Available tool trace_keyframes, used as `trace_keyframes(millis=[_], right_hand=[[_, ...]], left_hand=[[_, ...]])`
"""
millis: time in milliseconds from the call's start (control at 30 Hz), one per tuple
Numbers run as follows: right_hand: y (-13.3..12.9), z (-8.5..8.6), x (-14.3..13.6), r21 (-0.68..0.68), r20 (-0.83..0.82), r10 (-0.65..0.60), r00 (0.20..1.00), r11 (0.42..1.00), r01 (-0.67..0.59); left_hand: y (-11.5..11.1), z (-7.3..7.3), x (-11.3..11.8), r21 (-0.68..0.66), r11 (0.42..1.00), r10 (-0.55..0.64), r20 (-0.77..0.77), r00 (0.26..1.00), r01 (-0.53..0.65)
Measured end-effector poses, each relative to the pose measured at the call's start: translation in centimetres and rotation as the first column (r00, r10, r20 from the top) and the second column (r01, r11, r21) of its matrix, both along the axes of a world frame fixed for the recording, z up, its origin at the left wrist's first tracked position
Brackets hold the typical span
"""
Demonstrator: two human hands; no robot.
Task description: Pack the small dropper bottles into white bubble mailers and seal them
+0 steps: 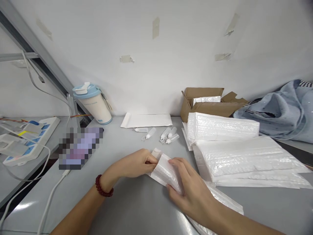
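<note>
A white bubble mailer (167, 169) is held over the grey table, tilted, with its mouth toward the left. My right hand (189, 186) grips it around the body, thumb below and fingers on top. At the mouth, my left hand (139, 163) has its fingers curled together, the tips tucked in by the flap; what they pinch is hidden. Just beyond lie several small clear plastic dropper bottles (172, 138), with another bottle (150, 132) a little to their left. More bubble mailers (226, 202) lie beneath my right forearm.
Stacked bubble mailers (244, 156) fill the right side, before an open cardboard box (207, 109) and blue cloth (288, 111). A flat white mailer (148, 120) lies by the wall. At left are a tumbler (95, 106), a phone (81, 148) with its cable, and a power strip (36, 143).
</note>
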State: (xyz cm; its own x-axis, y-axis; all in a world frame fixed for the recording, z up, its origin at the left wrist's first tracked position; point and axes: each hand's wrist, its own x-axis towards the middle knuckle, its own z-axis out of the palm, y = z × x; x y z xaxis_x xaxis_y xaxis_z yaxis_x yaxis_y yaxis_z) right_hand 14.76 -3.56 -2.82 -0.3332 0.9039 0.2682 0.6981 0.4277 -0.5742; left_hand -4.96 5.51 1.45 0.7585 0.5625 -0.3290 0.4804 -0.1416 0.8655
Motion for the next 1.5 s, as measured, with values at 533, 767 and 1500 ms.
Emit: trace_keyframes(millis=[533, 767, 1500], right_hand=[[0.4, 0.1, 0.2, 0.077, 0.046, -0.020, 0.999, 0.997, 0.016], [0.4, 0.0, 0.2, 0.035, 0.065, -0.001, 0.998, 0.999, -0.001], [0.1, -0.6, 0.0, 0.063, 0.035, 0.001, 0.999, 0.998, -0.004]], left_hand=[[4.4, -4.3, -1.8, 0.640, 0.581, 0.613, 0.062, 0.788, -0.503], [3.9, -0.1, -3.7, 0.471, 0.692, 0.556, 0.137, 0.820, -0.548], [-0.7, -1.7, 0.5, 0.236, 0.971, 0.018, 0.083, 0.996, -0.037]])
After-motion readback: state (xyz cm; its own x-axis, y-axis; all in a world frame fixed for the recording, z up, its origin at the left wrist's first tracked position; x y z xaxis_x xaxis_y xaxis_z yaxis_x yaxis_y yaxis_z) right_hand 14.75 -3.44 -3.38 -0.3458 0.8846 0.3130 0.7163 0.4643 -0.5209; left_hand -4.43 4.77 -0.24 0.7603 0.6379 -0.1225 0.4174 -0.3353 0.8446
